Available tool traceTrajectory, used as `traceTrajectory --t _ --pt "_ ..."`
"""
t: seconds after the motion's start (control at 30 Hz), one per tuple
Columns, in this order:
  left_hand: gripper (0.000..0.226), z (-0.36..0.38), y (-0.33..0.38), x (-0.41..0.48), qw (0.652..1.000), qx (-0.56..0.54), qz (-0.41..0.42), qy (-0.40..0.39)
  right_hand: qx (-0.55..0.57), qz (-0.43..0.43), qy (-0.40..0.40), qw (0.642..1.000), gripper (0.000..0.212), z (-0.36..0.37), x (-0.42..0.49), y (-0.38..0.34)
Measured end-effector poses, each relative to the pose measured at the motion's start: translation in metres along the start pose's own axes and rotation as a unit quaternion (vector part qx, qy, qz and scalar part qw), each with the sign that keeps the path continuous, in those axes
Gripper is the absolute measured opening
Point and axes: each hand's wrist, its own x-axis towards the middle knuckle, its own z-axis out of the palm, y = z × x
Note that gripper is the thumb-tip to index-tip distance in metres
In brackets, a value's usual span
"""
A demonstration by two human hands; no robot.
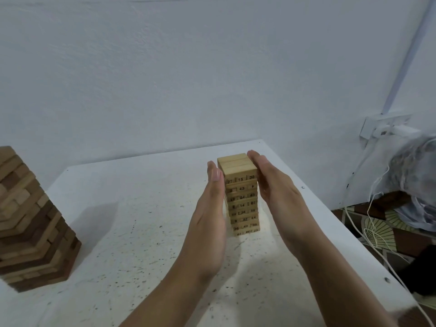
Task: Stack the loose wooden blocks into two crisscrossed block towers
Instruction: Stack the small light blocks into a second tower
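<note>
on the white speckled surface [141, 208], right of centre toward the far edge: numbered block tower [242, 205], pale wood, upright. layers alternate direction. top layer shows a long blank side to the camera; the layer under it shows three block ends printed 27, 15, 30. lower rows carry more numbers: 43, 24, 14 readable, bottom ones blurred.

left grip [210, 208]: bare hand, fingers straight and together, palm facing right, laid along the tower's left side. fingertips reach the upper layers. looks in contact, but the hand hides that edge, so can't confirm over the full height.

right grip [276, 185]: bare hand, fingers straight, palm facing left, against the tower's upper right side, fingertips at top-layer level. neither grip curls around anything; both are flat and spread apart, one each side of the tower. forearms come in from the near edge.

second block tower [35, 220]: near-left part of the surface, well apart from both grips. bigger, mixed light and dark brown blocks, layers rotated so it looks twisted. cut off by the frame's left edge.

background: pale wall [188, 67] behind the surface. wall socket [387, 126] at right with something white plugged in, white cables [349, 218] hanging past the surface's right edge over a patterned floor [387, 223]. blurred bundle at far right, can't tell what it is.
</note>
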Motion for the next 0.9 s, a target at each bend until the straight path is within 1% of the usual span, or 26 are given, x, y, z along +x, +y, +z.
traceTrajectory --t 0.03,0.07,0.13,0.23,0.3,0.37,0.5,0.63,0.73,0.9 --pt "0.039 0.001 0.001 0.0 1.0 -0.003 -0.004 -0.003 0.009 -0.002 -0.002 1.0 0.047 0.0 0.0 0.0" --pt "0.035 0.003 0.002 0.0 1.0 -0.009 -0.003 -0.006 0.014 -0.004 -0.005 1.0 0.046 0.001 -0.001 0.001" --pt "0.041 0.003 0.002 0.0 1.0 -0.015 0.008 -0.011 0.012 -0.007 -0.013 1.0 0.043 0.003 -0.002 0.001" --pt "0.057 0.002 -0.002 0.002 0.999 -0.014 0.03 -0.031 0.01 -0.013 -0.03 0.999 0.04 0.004 -0.002 0.001" --pt "0.061 0.002 -0.004 0.003 0.998 -0.009 0.037 -0.042 0.011 -0.012 -0.035 0.999 0.037 0.005 -0.003 -0.001" --pt "0.06 0.003 -0.004 0.003 0.998 -0.009 0.042 -0.048 0.012 -0.012 -0.039 0.999 0.039 0.006 -0.003 -0.004" --pt "0.058 0.004 -0.006 0.004 0.997 -0.004 0.055 -0.053 0.017 -0.019 -0.041 0.999 0.053 0.005 -0.005 -0.009" --pt "0.057 0.004 -0.007 0.005 0.997 -0.004 0.061 -0.056 0.024 -0.022 -0.041 0.999 0.045 0.005 -0.006 -0.007" --pt "0.056 0.004 -0.007 0.005 0.997 0.002 0.062 -0.054 0.021 -0.028 -0.043 0.998 0.05 0.005 -0.006 -0.006" --pt "0.06 0.003 -0.007 0.006 0.997 0.005 0.059 -0.056 0.027 -0.028 -0.039 0.999 0.04 0.005 -0.007 -0.008"
